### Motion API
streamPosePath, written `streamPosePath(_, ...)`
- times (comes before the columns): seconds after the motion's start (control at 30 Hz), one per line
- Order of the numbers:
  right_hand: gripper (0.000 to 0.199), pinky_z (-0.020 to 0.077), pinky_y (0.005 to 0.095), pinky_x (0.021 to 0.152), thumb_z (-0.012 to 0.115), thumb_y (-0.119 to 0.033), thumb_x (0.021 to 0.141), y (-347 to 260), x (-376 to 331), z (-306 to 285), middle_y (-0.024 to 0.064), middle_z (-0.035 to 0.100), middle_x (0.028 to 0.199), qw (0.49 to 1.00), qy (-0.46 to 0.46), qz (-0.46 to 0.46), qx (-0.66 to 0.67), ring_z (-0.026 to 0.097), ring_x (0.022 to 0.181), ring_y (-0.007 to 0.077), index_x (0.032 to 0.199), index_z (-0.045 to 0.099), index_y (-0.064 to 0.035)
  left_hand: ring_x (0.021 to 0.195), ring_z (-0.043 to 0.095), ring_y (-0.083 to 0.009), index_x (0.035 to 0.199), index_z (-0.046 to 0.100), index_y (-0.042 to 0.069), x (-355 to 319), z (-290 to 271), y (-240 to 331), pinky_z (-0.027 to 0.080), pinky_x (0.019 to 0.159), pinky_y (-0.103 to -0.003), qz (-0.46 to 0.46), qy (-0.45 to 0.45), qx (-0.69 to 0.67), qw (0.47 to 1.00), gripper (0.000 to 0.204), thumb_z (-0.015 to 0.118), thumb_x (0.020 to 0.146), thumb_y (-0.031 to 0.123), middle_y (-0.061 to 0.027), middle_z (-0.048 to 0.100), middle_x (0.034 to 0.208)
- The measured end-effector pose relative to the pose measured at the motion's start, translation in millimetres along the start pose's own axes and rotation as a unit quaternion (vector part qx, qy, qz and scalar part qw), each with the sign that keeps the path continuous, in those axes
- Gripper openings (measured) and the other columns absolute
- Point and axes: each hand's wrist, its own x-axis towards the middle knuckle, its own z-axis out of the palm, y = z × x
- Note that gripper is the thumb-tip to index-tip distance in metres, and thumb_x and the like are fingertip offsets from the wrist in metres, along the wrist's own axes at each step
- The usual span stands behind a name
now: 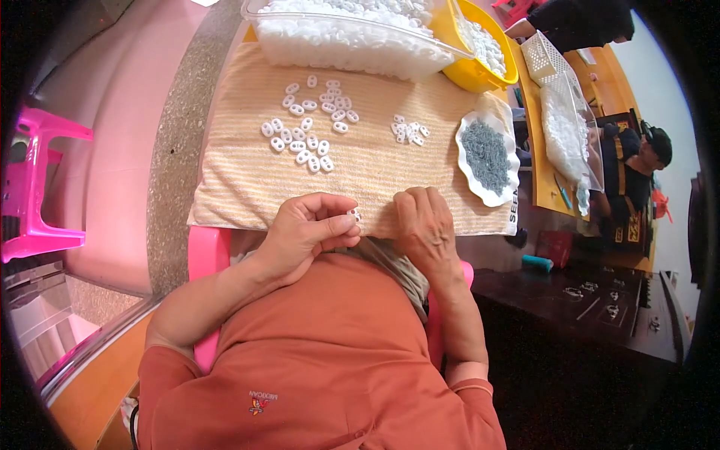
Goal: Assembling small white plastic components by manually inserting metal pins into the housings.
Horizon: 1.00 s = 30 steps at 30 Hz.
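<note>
A rust-orange shirt point(322, 337) lies nearest. The left hand point(311, 226) pinches a small white piece point(355, 215) between thumb and fingers above the towel's near edge. The right hand point(427, 234) is loosely curled beside it; whether it grips anything is hidden. Farther out on the striped towel point(240, 187), white two-hole pieces point(313, 163) lie scattered left of a scalloped plate point(491, 200).

Left hand point(302, 231) left of frame center, held in a pinch; right hand point(427, 228) right of center, curled, palm down.
</note>
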Motion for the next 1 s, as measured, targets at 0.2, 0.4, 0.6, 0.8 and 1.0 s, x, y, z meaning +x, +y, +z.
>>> streamPosePath(0.2,0.008,0.0422,0.0428,0.064,0.053,0.002,0.081,47.1,14.6,-1.7,0.0139,0.052,0.078,0.993,0.103,0.037,-0.043,0.052,0.073,0.0321,0.085,0.049,-0.0035,0.083,0.066,-0.0156,0.107,0.061,0.001,1.6,-2.1,-2.2,0.059,0.077,-0.031,0.003,-0.013,-0.004,1.000,0.019,0.062,0.088,0.001,-0.0070,0.065,0.092)
streamPosePath(0.4,0.006,0.0473,0.0335,0.072,0.059,-0.001,0.087,50.5,22.9,-4.1,0.0122,0.062,0.090,0.975,0.203,0.079,0.030,0.059,0.082,0.0261,0.092,0.057,-0.0010,0.084,0.066,-0.0155,0.107,0.060,0.002,2.7,-2.4,0.3,0.059,0.078,-0.030,0.002,-0.007,-0.002,1.000,0.019,0.062,0.088,0.001,-0.0068,0.065,0.093)
streamPosePath(0.6,0.006,0.0462,0.0231,0.072,0.056,-0.003,0.093,-6.7,7.9,-5.8,0.0029,0.060,0.086,0.756,0.024,0.253,0.603,0.057,0.078,0.0093,0.093,0.060,0.0025,0.084,0.066,-0.0157,0.107,0.060,0.002,3.2,-2.1,-0.4,0.059,0.078,-0.031,0.004,-0.009,-0.010,1.000,0.020,0.063,0.087,0.000,-0.0068,0.065,0.093)
streamPosePath(0.8,0.014,0.0570,0.0292,0.078,0.059,-0.010,0.094,-21.9,2.8,6.7,0.0091,0.065,0.090,0.648,-0.049,0.273,0.709,0.065,0.083,0.0151,0.098,0.059,0.0035,0.084,0.065,-0.0144,0.106,0.060,-0.001,2.4,-1.0,-0.1,0.058,0.077,-0.029,0.010,-0.011,-0.008,1.000,0.018,0.063,0.088,0.002,-0.0069,0.064,0.095)
streamPosePath(1.0,0.012,0.0491,0.0208,0.071,0.060,-0.010,0.093,-28.1,4.8,11.1,0.0016,0.065,0.087,0.650,-0.046,0.268,0.709,0.059,0.080,0.0059,0.096,0.062,0.0012,0.084,0.065,-0.0139,0.105,0.061,-0.002,2.6,0.1,1.1,0.058,0.077,-0.027,0.008,-0.013,-0.002,1.000,0.017,0.063,0.088,0.002,-0.0076,0.065,0.096)
